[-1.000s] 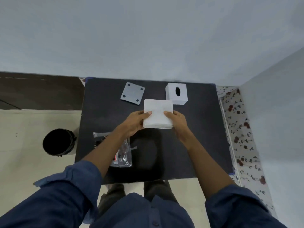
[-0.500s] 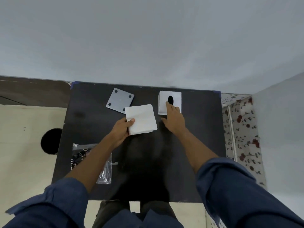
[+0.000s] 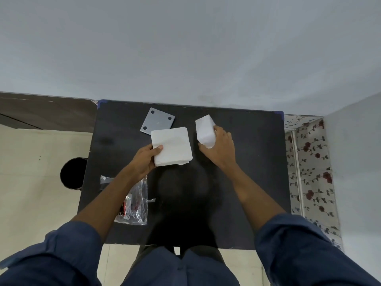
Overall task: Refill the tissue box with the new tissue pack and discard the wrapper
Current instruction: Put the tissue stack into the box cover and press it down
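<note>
A white stack of tissues (image 3: 172, 145) is held at its left edge by my left hand (image 3: 145, 159) over the middle of the black table (image 3: 247, 162). Just to its right, my right hand (image 3: 221, 149) grips the white tissue box (image 3: 204, 130), which is lifted and tilted so its opening is hidden from view. The clear plastic wrapper (image 3: 134, 200) lies crumpled on the table near the front left, partly under my left forearm.
A grey square plate with corner holes (image 3: 157, 120) lies at the back of the table, touching the tissue stack's far corner. A black round bin (image 3: 73, 173) stands on the floor left of the table. A wall runs behind; floral covering (image 3: 309, 162) lies at the right.
My right hand has closed on the tissue box, lifted it and tipped it onto its side. My left hand keeps holding the tissue stack in about the same spot.
</note>
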